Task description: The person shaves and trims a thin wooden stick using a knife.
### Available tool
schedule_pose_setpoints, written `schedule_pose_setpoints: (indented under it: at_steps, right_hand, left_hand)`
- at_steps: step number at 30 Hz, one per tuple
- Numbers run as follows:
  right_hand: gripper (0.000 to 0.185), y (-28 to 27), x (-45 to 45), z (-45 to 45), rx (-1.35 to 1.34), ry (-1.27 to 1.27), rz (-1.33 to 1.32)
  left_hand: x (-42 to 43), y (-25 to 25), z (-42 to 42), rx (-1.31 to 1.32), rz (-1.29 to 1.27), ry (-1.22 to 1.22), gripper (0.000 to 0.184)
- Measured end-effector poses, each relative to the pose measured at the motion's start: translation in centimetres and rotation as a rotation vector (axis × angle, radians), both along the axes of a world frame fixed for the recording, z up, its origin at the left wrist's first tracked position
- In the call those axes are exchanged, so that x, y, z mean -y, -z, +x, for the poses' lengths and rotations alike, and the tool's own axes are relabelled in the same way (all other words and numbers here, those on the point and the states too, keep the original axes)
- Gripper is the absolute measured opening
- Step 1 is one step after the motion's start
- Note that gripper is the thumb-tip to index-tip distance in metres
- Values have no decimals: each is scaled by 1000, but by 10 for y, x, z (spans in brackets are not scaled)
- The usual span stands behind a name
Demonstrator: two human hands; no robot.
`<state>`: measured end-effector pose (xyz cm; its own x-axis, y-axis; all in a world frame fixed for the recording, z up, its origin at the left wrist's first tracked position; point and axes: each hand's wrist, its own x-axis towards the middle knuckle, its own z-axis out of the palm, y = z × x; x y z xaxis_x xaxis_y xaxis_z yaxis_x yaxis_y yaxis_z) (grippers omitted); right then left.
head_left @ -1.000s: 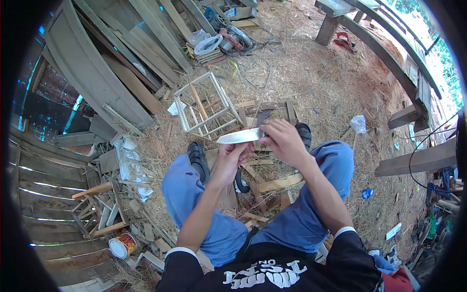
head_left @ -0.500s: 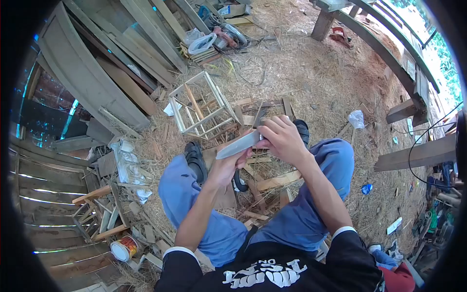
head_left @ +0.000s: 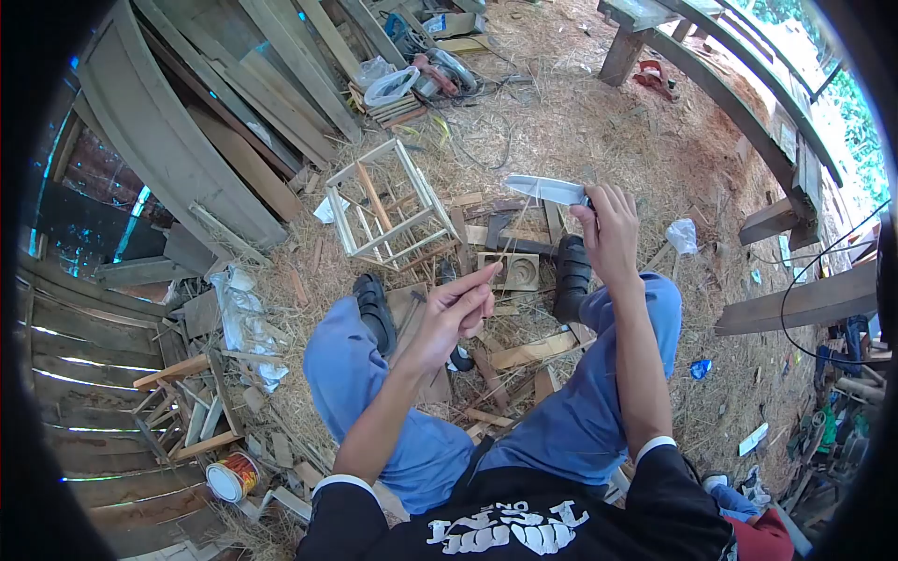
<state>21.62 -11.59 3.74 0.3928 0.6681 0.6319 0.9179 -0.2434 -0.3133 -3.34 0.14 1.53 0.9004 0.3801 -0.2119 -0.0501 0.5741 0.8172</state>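
My right hand [head_left: 610, 232] is closed round the handle of a knife [head_left: 545, 189], whose broad, pale blade points left. Lower down and to the left, my left hand [head_left: 454, 316] pinches a thin wooden stick [head_left: 508, 248] between thumb and fingers. The stick slants up toward the blade; I cannot tell whether the two touch. Below the hands, between my feet, lies a wooden block [head_left: 520, 273] with a round hollow. Ahead of my left hand stands a small open frame of thin wooden strips [head_left: 394, 236].
Long boards [head_left: 168, 122] lean at the upper left. Wood offcuts [head_left: 533, 351] and shavings cover the ground around my feet. A bench [head_left: 711, 84] stands at the upper right, a paint can [head_left: 234, 477] at the lower left. Someone else's red sleeve [head_left: 762, 538] shows at the lower right.
The hands have come apart. My right hand with the knife has moved up and right, away from my left hand. The thin stick in my left hand now shows.
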Motion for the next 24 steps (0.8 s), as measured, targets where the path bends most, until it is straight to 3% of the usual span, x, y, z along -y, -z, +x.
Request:
schedule_pose_setpoints:
  at_steps: [14, 21, 22, 24]
  right_hand:
    - [28, 1, -9, -26, -94, -133, -11]
    - [21, 1, -16, -51, -28, -352, -95]
    - [21, 8, -18, -40, -12, -274, 45]
    - [20, -5, -12, -19, -33, -151, -15]
  left_hand:
    - [-6, 3, 10, -61, 239, -170, 39]
    - [-6, 14, 14, -62, 301, -169, 38]
    - [-6, 8, 13, -68, 298, -154, 37]
    - [-4, 0, 8, -93, 279, -142, 37]
